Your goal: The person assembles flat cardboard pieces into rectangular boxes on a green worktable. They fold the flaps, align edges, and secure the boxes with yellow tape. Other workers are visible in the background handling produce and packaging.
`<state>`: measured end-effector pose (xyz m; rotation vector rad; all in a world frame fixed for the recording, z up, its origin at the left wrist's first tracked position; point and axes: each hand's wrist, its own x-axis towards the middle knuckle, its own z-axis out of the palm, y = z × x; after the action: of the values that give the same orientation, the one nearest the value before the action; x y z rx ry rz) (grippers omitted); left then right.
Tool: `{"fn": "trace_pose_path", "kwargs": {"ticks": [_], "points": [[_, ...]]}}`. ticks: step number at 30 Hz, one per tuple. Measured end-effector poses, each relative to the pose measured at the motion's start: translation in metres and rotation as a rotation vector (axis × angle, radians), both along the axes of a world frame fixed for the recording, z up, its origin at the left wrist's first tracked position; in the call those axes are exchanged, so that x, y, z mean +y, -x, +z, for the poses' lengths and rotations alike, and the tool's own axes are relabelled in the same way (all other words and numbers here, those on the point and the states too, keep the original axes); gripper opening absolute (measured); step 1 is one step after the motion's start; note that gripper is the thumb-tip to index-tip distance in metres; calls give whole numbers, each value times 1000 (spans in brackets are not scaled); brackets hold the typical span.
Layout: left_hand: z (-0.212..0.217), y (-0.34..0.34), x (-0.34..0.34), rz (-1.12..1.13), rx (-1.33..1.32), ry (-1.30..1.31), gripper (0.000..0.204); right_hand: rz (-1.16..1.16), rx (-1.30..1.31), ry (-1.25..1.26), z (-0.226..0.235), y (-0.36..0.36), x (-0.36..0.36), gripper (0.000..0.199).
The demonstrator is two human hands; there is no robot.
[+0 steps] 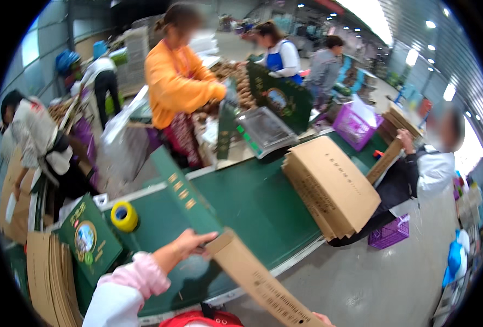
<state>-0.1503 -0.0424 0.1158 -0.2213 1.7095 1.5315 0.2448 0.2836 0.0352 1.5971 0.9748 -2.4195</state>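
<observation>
A carton being handled shows a long narrow brown panel point(263, 278) meeting a narrow green panel point(189, 193) with gold print. My left hand point(187, 245) grips it where the two panels meet, thumb and index finger closed at the edge. At the brown panel's lower end are fingers of my right hand point(322, 319), closed at its edge; most of that hand lies outside the picture. Left of my left hand, a green printed box point(91, 237) lies on the green conveyor belt point(247, 191). A yellow tape roll point(124, 216) sits behind it.
Flattened brown cartons point(50, 278) stand at lower left; a brown carton stack point(334, 185) rests on the belt at right. A co-worker point(437, 169) there holds cardboard. Across the belt, a person in orange point(176, 76) handles a green box beside a clear-topped tray point(266, 129). A purple basket point(356, 125) stands beyond.
</observation>
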Motion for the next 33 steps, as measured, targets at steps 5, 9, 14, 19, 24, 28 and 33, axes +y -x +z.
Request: {"fn": "trace_pose_path", "kwargs": {"ticks": [5,9,14,19,24,28,33], "points": [[17,2,37,87,141,34,50,67,-2,-15,1,21,8,44],[-44,16,55,125,678,311,43,116,7,-12,2,29,18,44],[-27,28,61,107,824,456,44,139,17,-15,2,35,25,45],[-22,118,9,443,1171,378,36,148,20,-11,10,50,25,45],[-20,254,-46,464,1497,859,58,168,20,10,14,58,37,45],[-19,325,-68,153,1133,637,66,122,12,29,16,47,36,45],[-55,382,-97,-42,1166,614,56,211,52,79,3,55,44,45]]}}
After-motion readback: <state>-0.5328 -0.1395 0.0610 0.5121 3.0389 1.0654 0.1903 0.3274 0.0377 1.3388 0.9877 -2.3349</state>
